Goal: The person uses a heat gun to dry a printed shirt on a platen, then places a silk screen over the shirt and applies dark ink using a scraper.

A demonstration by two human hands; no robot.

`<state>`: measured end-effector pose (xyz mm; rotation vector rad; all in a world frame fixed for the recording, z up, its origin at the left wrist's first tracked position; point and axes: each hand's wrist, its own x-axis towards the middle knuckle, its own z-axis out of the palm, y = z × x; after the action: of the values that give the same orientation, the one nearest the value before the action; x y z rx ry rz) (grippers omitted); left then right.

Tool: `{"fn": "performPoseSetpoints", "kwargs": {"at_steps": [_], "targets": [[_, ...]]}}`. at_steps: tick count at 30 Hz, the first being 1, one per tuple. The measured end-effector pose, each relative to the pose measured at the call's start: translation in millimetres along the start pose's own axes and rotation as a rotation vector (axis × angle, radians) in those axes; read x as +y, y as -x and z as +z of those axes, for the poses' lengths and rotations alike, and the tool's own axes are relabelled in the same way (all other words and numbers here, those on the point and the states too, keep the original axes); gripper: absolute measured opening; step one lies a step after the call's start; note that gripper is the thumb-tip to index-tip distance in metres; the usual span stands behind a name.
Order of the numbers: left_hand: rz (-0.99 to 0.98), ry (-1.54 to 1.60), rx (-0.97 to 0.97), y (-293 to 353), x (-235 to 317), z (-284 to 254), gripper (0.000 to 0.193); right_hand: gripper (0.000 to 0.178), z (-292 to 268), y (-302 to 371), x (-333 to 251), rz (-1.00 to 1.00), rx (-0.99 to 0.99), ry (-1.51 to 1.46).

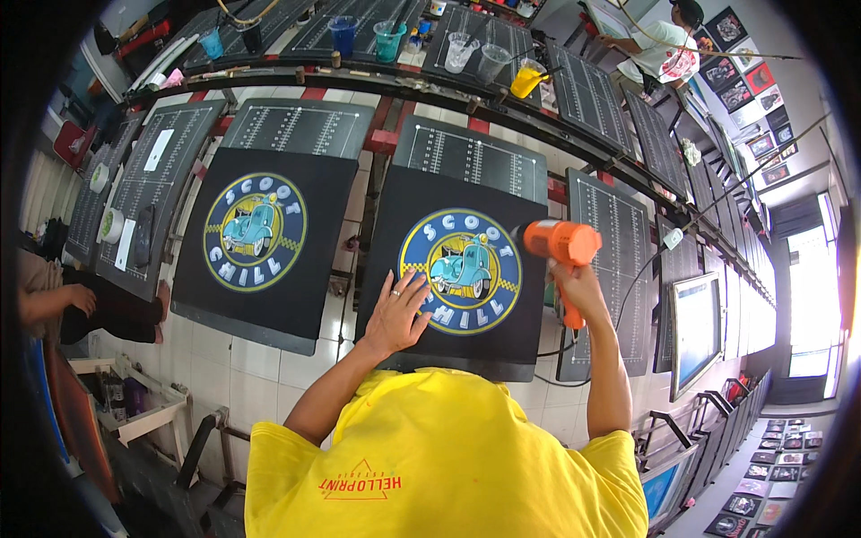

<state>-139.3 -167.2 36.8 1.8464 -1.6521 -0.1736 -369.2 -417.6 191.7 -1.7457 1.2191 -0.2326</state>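
Observation:
My right hand (577, 289) grips the handle of an orange heat gun (574, 242). Its dark nozzle points left, over the right edge of a round print with a teal scooter (461, 271). That print is on a black T-shirt panel (395, 224) spread over a flat printing board. On the lower left of the print lies my left hand (397, 314), fingers spread and a ring on one of them. A second black panel (193, 206) with the same scooter print covers the board to the left.
Grid-marked boards (610, 260) stand on both sides. Along the far rail are cups of blue (343, 36), teal (388, 40) and yellow ink (527, 79). The heat gun's black cable (639, 285) runs at the right. One person (54, 296) sits at the left, another (668, 54) works far right.

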Motion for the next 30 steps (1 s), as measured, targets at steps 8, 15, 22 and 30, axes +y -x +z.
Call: {"fn": "performPoseSetpoints", "kwargs": {"at_steps": [8,15,22,30], "targets": [[0.013,-0.014,-0.005,0.1,3.2,-1.8,0.047,0.04,14.3,-10.3,-26.0,-0.019,-0.01,0.031],[0.027,-0.023,-0.013,-0.6,3.0,-1.5,0.048,0.036,25.6,-26.0,-37.5,-0.052,-0.034,0.037],[0.03,-0.02,-0.016,1.3,3.7,-0.7,0.048,0.038,36.4,-40.4,-40.6,-0.153,-0.051,0.089],[0.041,-0.031,-0.019,2.3,2.1,0.0,0.048,0.041,48.1,-53.7,-51.6,-0.133,-0.061,0.124]]}}
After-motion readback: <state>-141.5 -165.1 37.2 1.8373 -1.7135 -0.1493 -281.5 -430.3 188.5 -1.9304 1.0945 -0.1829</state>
